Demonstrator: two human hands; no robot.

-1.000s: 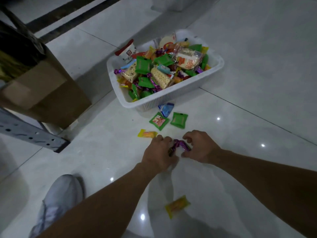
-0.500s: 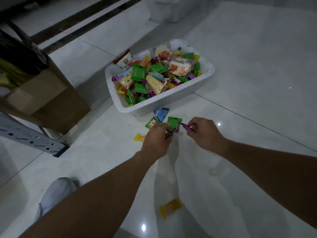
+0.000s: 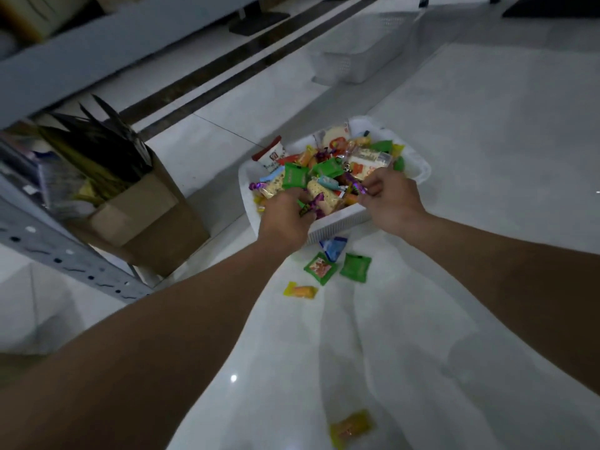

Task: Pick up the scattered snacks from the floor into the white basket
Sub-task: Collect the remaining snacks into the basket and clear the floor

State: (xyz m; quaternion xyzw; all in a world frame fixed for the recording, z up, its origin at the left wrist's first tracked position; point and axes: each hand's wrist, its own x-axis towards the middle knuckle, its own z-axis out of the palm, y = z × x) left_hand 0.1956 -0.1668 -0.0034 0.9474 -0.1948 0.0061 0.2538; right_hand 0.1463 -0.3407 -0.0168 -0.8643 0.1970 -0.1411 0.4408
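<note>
The white basket (image 3: 418, 164) sits on the tiled floor, heaped with wrapped snacks. My left hand (image 3: 285, 219) hovers over its near rim and grips a purple candy (image 3: 311, 204). Over the basket's right side, my right hand (image 3: 391, 199) pinches another purple candy (image 3: 357, 188). On the floor just before the basket lie a blue packet (image 3: 334, 248), a green packet with an orange picture (image 3: 319, 267), a plain green packet (image 3: 355, 267) and a yellow-orange candy (image 3: 300, 290). A yellow packet (image 3: 352, 428) lies much nearer to me.
A brown cardboard box (image 3: 146, 219) full of dark packets stands left of the basket, beside a grey perforated metal rack leg (image 3: 65, 254). A second white basket (image 3: 360, 56) sits farther back. Dark strips run across the floor behind.
Both hands rose from the floor with the purple candies and moved forward over the basket. The view tilted up, showing more of the room behind.
</note>
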